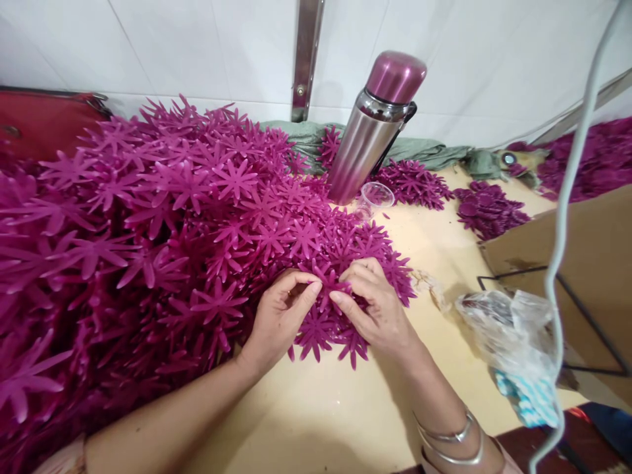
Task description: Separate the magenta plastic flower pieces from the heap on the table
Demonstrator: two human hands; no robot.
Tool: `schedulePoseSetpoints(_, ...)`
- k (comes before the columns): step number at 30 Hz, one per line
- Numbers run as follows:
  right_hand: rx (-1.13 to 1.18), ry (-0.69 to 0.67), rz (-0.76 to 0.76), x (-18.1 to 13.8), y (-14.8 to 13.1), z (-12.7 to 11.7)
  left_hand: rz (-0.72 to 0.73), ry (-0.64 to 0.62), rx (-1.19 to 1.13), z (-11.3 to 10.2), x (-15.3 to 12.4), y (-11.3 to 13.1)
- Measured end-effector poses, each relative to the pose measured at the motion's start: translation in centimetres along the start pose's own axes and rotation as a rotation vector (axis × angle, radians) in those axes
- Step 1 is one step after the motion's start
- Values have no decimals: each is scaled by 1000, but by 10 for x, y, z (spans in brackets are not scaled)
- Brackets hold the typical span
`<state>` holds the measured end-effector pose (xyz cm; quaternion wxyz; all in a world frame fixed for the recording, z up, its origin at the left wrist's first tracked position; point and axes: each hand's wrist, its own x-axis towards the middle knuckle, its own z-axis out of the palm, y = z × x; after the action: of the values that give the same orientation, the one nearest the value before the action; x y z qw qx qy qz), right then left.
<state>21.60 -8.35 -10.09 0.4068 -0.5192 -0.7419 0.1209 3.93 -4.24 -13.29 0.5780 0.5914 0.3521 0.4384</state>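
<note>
The left hand and right hand pinched a purple flower in their fingertips, at three o'clock from the left fingers and nine o'clock from the right ones.

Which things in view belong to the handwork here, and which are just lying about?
In the work:
- magenta flower piece, between the fingers of the left hand and right hand
- pile of similar pieces

Apparently just lying about:
- steel flask
- clear cup
- red bag
- clear plastic bag
</note>
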Motion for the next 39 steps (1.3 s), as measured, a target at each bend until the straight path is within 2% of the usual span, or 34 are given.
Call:
schedulePoseSetpoints(4, 18, 162, 59, -1, 1, -8, -44, 15, -8, 0, 0, -1)
schedulePoseSetpoints(9, -92, 359, 110, -2, 2, -14, -75, 22, -12, 0, -1, 0)
schedulePoseSetpoints(11, -94, 334, 101, -2, 2, -12, -87, 30, -24, 1, -1, 0)
schedulePoseSetpoints(15, -128, 191, -2, 0, -1, -3, -48, 8, -26, 1, -1, 1)
schedulePoseSetpoints(18, -130, 189, -39, 0, -2, 4, -29, -10, -7, 1, -1, 1)
schedulePoseSetpoints(25, 26, 273, 97, -3, 0, 3, -70, 18, 18, 2, -1, 4)
schedulePoseSetpoints(30, 149, 332, 162, -4, -4, 4, -139, 33, -63, 2, -2, 3)
schedulePoseSetpoints(34, 319, 397, 246, -5, -6, 7, -130, 32, -75, 2, -2, 1)
schedulePoseSetpoints(39, 367, 372, 380, -7, -4, 9, -122, 37, -75, 2, -2, -1)
